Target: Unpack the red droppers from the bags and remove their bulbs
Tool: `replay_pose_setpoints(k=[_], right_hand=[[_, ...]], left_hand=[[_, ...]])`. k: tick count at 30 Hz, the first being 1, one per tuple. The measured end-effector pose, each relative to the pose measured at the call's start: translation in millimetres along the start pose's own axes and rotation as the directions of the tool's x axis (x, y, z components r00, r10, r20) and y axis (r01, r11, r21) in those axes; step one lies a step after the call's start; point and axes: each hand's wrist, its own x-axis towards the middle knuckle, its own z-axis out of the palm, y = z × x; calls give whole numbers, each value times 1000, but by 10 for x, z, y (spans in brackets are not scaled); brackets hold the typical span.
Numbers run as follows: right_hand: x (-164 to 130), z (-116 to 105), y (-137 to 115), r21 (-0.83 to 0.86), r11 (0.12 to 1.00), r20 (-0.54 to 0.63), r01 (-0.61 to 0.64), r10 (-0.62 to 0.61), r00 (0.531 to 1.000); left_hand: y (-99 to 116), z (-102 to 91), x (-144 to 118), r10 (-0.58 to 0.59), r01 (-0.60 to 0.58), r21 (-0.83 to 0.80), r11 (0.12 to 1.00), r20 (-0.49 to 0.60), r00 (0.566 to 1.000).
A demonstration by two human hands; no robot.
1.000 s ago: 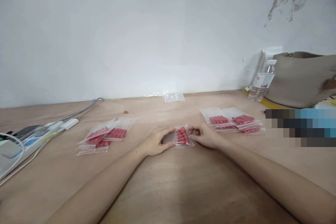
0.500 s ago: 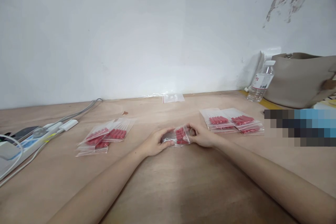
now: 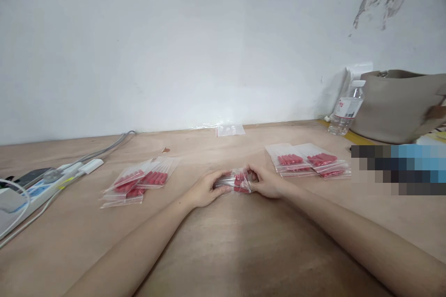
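Between my two hands, over the middle of the wooden table (image 3: 209,246), is a clear plastic bag (image 3: 240,182) with several red stick-like pieces inside. My left hand (image 3: 208,189) grips the bag's left end between thumb and fingers. At its right end, the thumb and fingers of my right hand (image 3: 265,182) pinch the plastic near the red pieces. More bags of red pieces (image 3: 139,181) lie overlapped to the left. Another overlapping group of such bags (image 3: 306,160) lies to the right. What exactly the red pieces are, I cannot tell.
A flat clear bag (image 3: 230,130) lies by the wall. Far left are a power strip (image 3: 38,192), cables and a dark phone-like object (image 3: 33,177). At the back right stand a water bottle (image 3: 346,109) and a beige handbag (image 3: 397,106). A pixelated patch covers the right edge.
The bag between my hands has bunched and tilted slightly, its red pieces shifting within it. My right hand has moved a little; my left hand is nearly still.
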Motion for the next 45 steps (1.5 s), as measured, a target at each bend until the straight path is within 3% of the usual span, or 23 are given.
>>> replay_pose_setpoints(k=[9,16,22,26,30,38,45], right_hand=[[11,-69,-22,12,999,35,-43,42,999],[31,-71,-4,180,975,71,-133,121,990],[-23,-147,-135,276,947,202,-163,109,973],[-16,-139,-126,309,933,181,-184,133,975],[-2,-179,-99,235,952,150,-197,165,975],[-52,-198,-102,213,966,168,-144,109,980],[-62,-368,-187,374,882,47,-286,290,956]], left_hand=[[-36,-9,-13,-47,48,69,996,-7,999],[-44,7,-7,-43,43,69,997,-13,999],[-51,13,-14,-33,36,94,995,-38,999],[-45,18,-16,-33,37,72,997,-45,998],[-38,18,-17,-43,45,73,996,-32,999],[-6,8,-8,19,-14,127,992,-37,999],[-71,-31,-19,-31,37,124,992,-53,998]])
